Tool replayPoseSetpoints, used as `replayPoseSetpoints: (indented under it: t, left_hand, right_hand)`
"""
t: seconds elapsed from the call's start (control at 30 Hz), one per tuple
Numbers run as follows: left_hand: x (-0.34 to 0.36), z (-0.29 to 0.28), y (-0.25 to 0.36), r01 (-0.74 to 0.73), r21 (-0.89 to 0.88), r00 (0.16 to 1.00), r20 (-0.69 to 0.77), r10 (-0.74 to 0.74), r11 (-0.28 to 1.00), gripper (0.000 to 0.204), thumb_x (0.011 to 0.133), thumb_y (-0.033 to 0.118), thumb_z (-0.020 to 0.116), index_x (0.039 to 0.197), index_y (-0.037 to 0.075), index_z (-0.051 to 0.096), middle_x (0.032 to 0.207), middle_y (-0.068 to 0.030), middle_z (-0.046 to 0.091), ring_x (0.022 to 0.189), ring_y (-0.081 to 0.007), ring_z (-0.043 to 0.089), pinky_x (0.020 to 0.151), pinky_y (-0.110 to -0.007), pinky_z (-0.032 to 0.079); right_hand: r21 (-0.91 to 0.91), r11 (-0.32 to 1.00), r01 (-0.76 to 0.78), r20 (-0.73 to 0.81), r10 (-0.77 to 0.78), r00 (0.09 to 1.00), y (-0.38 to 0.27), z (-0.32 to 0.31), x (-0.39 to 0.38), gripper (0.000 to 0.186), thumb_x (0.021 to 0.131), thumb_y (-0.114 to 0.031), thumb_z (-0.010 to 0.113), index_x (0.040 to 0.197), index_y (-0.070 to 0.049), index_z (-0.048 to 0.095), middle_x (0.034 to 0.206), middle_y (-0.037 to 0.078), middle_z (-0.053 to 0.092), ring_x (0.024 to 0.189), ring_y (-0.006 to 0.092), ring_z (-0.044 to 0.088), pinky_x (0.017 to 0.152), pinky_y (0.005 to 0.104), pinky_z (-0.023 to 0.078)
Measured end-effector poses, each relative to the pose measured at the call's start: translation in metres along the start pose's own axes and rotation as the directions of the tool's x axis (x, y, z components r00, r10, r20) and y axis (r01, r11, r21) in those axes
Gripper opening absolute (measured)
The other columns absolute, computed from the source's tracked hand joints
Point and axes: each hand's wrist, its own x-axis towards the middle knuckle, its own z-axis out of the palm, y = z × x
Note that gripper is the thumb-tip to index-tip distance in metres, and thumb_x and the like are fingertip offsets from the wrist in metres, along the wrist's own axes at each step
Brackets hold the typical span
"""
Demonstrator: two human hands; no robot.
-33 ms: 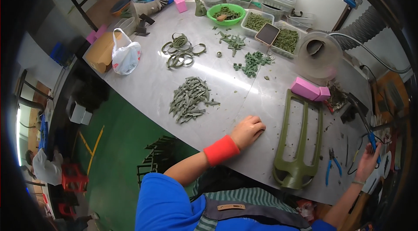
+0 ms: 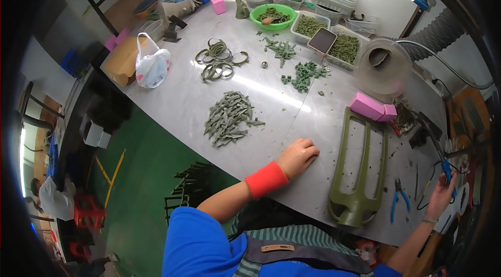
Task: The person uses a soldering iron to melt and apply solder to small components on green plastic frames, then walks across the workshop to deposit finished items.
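Note:
My left hand (image 2: 298,158), with a red wristband above it, rests on the metal table with its fingers curled in; I see nothing in it. To its right lies a green plastic frame (image 2: 359,198) with long slots. At the far right, my right hand (image 2: 441,197) has its fingers closed around a blue-handled tool (image 2: 446,169) with a cable near it; the grip is partly hidden. Blue-handled pliers (image 2: 400,198) lie between the frame and my right hand. A pile of small grey-green pointed pieces (image 2: 229,118) is beyond my left hand.
Pink blocks (image 2: 367,106) sit at the frame's far end. Farther back are green rings (image 2: 219,60), small green parts (image 2: 302,76), a green bowl (image 2: 271,26), tubs of green pieces (image 2: 343,47) and a phone (image 2: 322,40). A white plastic bag (image 2: 153,68) stands on the left.

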Motion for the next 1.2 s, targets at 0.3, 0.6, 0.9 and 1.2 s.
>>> replayPoseSetpoints:
  t: [0.3, 0.6, 0.9, 1.2]
  left_hand:
    - [-0.007, 0.007, 0.002, -0.056, 0.011, 0.998, -0.015, 0.056, 0.998, 0.014, 0.081, 0.005, 0.063, 0.095, 0.005, 0.063, 0.091, -0.0103, 0.059, 0.087, -0.0303, 0.056, 0.076, -0.037, 0.049]
    - [-0.014, -0.019, 0.009, 0.158, -0.097, 0.987, 0.019, -0.157, 0.983, 0.035, 0.076, 0.002, 0.069, 0.109, 0.005, 0.060, 0.090, -0.0106, 0.058, 0.088, -0.0304, 0.057, 0.078, -0.037, 0.049]
    - [0.001, -0.010, 0.018, 0.102, -0.136, 0.994, 0.040, -0.097, 0.985, 0.020, 0.082, 0.000, 0.060, 0.102, 0.002, 0.063, 0.093, -0.0158, 0.061, 0.085, -0.0346, 0.061, 0.074, -0.038, 0.050]
    - [-0.024, -0.032, 0.008, 0.284, -0.084, 0.918, 0.313, -0.245, 0.955, 0.011, 0.088, 0.006, 0.064, 0.096, -0.002, 0.065, 0.087, -0.0065, 0.064, 0.080, -0.0131, 0.059, 0.075, -0.027, 0.048]
  right_hand:
    - [-0.136, 0.991, -0.019, -0.011, 0.017, 1.000, -0.021, 0.002, -0.040, 0.036, 0.097, -0.021, 0.055, 0.126, 0.000, 0.054, 0.123, 0.008, 0.057, 0.103, 0.0148, 0.058, 0.097, 0.0271, 0.045]
    - [-0.321, 0.946, 0.050, 0.265, 0.039, 0.963, -0.038, 0.052, -0.100, 0.029, 0.095, -0.017, 0.056, 0.120, -0.003, 0.057, 0.129, 0.010, 0.047, 0.107, 0.0148, 0.054, 0.096, 0.0276, 0.044]
    - [-0.503, 0.860, 0.090, 0.431, 0.159, 0.888, -0.045, 0.110, -0.139, 0.024, 0.086, -0.016, 0.058, 0.103, 0.000, 0.062, 0.111, 0.013, 0.051, 0.094, 0.0178, 0.053, 0.081, 0.0295, 0.044]
    - [-0.393, 0.915, 0.088, 0.436, 0.101, 0.894, -0.031, 0.098, -0.165, 0.019, 0.092, -0.014, 0.062, 0.104, 0.000, 0.065, 0.106, 0.009, 0.061, 0.091, 0.0151, 0.060, 0.079, 0.0288, 0.049]
